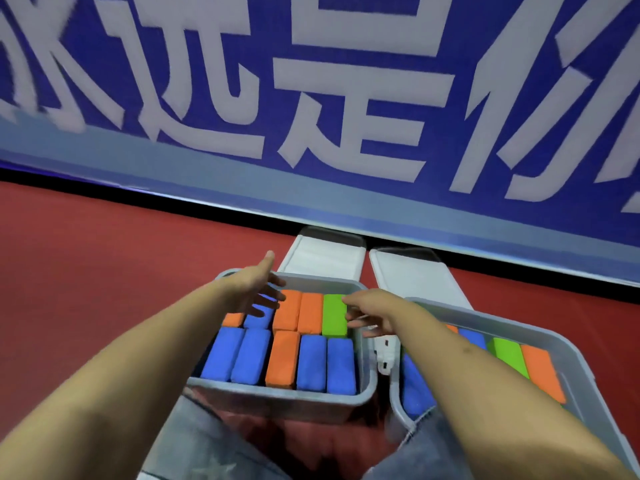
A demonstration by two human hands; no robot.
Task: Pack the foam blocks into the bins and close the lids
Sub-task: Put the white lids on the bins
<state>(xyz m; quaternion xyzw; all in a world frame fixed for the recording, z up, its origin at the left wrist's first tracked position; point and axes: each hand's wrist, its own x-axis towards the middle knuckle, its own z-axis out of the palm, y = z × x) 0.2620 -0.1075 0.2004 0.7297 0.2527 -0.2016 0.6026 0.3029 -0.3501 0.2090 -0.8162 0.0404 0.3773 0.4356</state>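
Two hands [304, 299] over packed bins [284, 396] (banner [311, 98] reads 永远是).

Even, fairly bright light falls from above, with no glare. Soft shadows sit under the left hand [258, 289] and between the blocks. Motion blur smears the banner [346, 98] — wide-angle bending bows its lower edge (strongest at the corners).
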